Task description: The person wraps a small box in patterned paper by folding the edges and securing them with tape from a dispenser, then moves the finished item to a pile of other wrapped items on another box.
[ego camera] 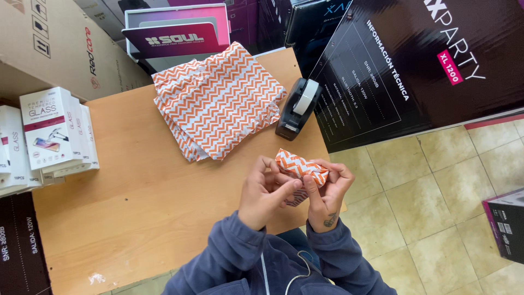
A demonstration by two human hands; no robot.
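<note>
1. While both hands met over the near edge of the light wooden table (147, 196), the left hand (267, 196) and the right hand (327, 196) together pinched a small parcel wrapped in orange-and-white zigzag paper (299, 165), fingers closed on its folds.
2. A stack of the same zigzag wrapping sheets (218, 101) lay farther back on the table, just beside a black tape dispenser (297, 109).
3. White boxes (52, 131) stood at the table's left edge.
</note>
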